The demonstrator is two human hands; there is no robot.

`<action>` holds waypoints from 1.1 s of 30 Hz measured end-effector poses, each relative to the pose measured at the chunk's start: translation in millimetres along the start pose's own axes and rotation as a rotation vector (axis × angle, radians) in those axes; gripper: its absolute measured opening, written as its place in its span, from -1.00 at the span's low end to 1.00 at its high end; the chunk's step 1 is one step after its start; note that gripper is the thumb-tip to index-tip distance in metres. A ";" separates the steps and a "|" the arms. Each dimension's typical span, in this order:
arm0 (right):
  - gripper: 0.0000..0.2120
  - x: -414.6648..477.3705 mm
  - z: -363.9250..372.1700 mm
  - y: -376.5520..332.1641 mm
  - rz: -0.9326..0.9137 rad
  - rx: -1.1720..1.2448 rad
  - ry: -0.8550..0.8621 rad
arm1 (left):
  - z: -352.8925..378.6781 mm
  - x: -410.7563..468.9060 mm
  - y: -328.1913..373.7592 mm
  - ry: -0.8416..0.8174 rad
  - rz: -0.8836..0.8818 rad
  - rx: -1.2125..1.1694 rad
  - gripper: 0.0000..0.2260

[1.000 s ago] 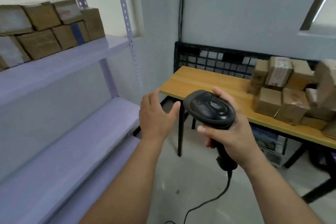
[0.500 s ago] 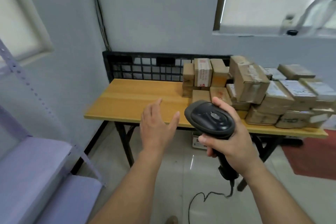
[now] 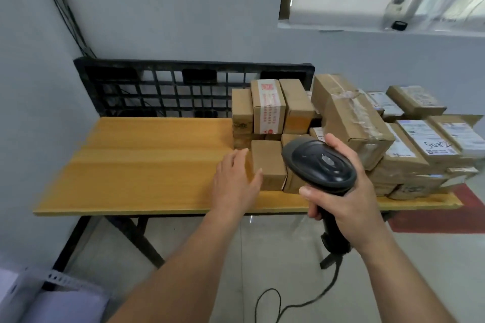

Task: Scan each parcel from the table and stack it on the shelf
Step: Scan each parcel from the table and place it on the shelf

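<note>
A wooden table (image 3: pixel 136 165) carries a pile of several brown cardboard parcels on its right half. The nearest small plain parcel (image 3: pixel 267 164) stands at the pile's front left corner. My left hand (image 3: pixel 236 182) is open, fingers spread, reaching to that parcel's left side; whether it touches it is unclear. My right hand (image 3: pixel 346 196) grips the handle of a black corded barcode scanner (image 3: pixel 320 164), held in front of the pile. A parcel with red-printed tape (image 3: pixel 267 106) stands upright at the back.
A black plastic grid pallet (image 3: pixel 168 89) leans against the wall behind the table. The scanner's cable (image 3: pixel 288 304) trails to the floor. A corner of the pale shelf (image 3: pixel 52 301) shows at bottom left. A red mat (image 3: pixel 446 220) lies under the table's right end.
The view has swung from the shelf to the table and come closer. My left hand has reached forward to the nearest small parcel. My right hand keeps its hold on the scanner.
</note>
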State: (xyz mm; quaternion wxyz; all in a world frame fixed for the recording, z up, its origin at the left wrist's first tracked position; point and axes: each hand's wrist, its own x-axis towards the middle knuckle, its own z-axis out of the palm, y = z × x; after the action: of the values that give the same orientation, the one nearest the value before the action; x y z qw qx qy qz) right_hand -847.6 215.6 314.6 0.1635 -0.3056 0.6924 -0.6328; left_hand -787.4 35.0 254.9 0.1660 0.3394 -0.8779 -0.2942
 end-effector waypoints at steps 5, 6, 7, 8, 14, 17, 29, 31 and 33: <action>-0.17 29.1 -2.8 24.8 0.071 -0.024 0.048 | 32.2 44.7 1.3 -0.207 0.075 0.062 -0.46; -0.16 32.9 -3.8 29.8 0.085 -0.032 0.056 | 39.4 51.5 0.7 -0.242 0.087 0.075 -0.47; -0.16 35.9 -5.2 34.4 0.098 -0.036 0.062 | 46.9 57.5 0.0 -0.270 0.101 0.093 -0.48; -0.16 38.4 -7.0 38.2 0.108 -0.036 0.067 | 55.2 62.9 -1.9 -0.293 0.116 0.115 -0.49; -0.19 51.2 -18.5 51.9 0.175 -0.006 0.071 | 90.2 82.7 -15.5 -0.380 0.171 0.222 -0.59; -0.20 55.9 -22.6 60.4 0.202 0.016 0.064 | 92.1 88.7 -16.1 -0.314 0.094 0.316 -0.53; -0.14 57.7 -28.6 75.1 0.198 0.047 -0.033 | 70.6 105.1 -38.0 -0.331 -0.594 -0.405 -0.26; -0.13 54.5 -29.1 72.7 0.205 0.055 -0.050 | 61.7 99.0 -45.8 -0.375 -0.613 -0.487 -0.08; -0.14 51.6 -29.3 68.6 0.210 0.066 -0.073 | 54.5 88.6 -52.3 -0.402 -0.602 -0.487 0.09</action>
State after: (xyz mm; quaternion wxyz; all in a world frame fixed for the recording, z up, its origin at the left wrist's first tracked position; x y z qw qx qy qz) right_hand -919.6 206.7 260.2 0.2639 -0.2486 0.6931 -0.6230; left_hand -851.4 -35.7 188.1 -0.0259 0.4671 -0.6596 -0.5883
